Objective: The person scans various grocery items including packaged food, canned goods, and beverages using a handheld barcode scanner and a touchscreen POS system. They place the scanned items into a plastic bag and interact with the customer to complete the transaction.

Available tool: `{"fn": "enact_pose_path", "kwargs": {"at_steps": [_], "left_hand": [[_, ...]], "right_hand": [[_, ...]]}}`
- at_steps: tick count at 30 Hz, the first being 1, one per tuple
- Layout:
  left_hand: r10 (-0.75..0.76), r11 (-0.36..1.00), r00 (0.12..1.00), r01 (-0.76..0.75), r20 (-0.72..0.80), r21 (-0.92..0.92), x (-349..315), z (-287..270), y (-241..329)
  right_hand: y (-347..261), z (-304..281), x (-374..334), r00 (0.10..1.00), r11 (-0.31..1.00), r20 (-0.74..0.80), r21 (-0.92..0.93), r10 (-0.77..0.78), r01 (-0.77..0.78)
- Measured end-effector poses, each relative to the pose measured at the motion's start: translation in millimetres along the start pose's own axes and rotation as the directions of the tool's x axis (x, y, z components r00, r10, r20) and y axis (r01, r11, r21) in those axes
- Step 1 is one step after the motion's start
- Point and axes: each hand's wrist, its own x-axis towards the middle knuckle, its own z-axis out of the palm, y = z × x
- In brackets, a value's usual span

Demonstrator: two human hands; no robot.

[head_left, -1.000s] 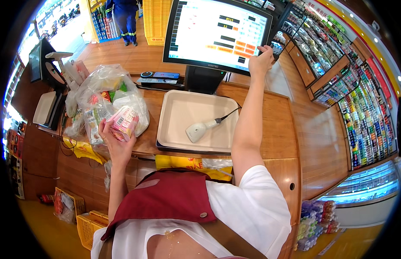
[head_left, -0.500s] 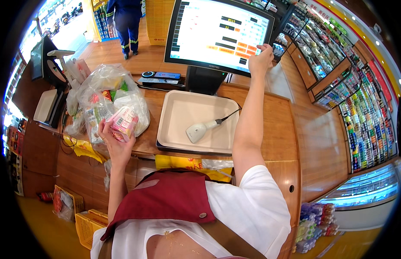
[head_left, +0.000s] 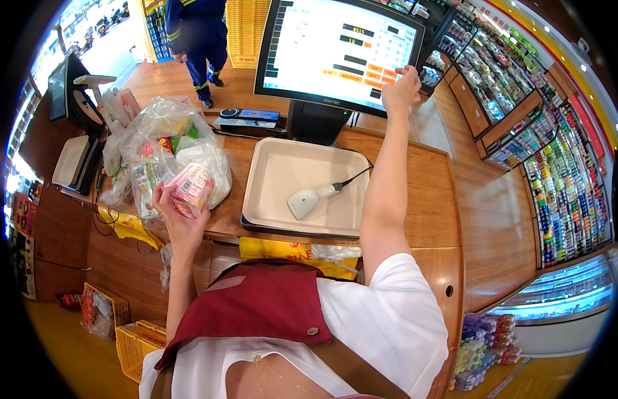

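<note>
My left hand [head_left: 181, 216] grips a small pink and white pack [head_left: 192, 184] with a barcode on its upper face. It is held at the near right side of a clear plastic bag [head_left: 212, 156] full of colourful packaged goods. At the far side of the counter, my right hand [head_left: 401, 93] reaches to the lower right of a lit touchscreen monitor [head_left: 306, 50]. One fingertip is at the orange on-screen buttons, and no object shows in this hand. Between my arms, a white handheld barcode scanner [head_left: 309, 201] lies in a shallow beige tray [head_left: 269, 156].
The wooden counter [head_left: 425, 199] holds a blue-topped device [head_left: 249, 118] behind the tray. A second screen and scale [head_left: 73, 163] stand at the left. Beyond walks a person [head_left: 197, 43] in blue workwear. Yellow baskets [head_left: 137, 349] sit low left; stocked shelves [head_left: 568, 179] line the right.
The person in blue has come nearer and turned, with a hand now showing. My left hand with the pack and my right hand at the screen have hardly moved.
</note>
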Motion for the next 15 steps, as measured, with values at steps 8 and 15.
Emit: {"fn": "enact_pose_path", "kwargs": {"at_steps": [8,15], "left_hand": [[-0.019,1.0,1.0,0.019,-0.015,0.008,2.3,0.6,3.0],[0.002,1.0,1.0,-0.001,-0.022,0.014,3.0,0.1,3.6]], "right_hand": [[2.3,-3.9,-0.4,0.999,1.0,-0.034,0.026,-0.01,0.011],[-0.3,-5.1,1.2,0.998,1.0,-0.055,0.022,-0.008,0.009]]}}
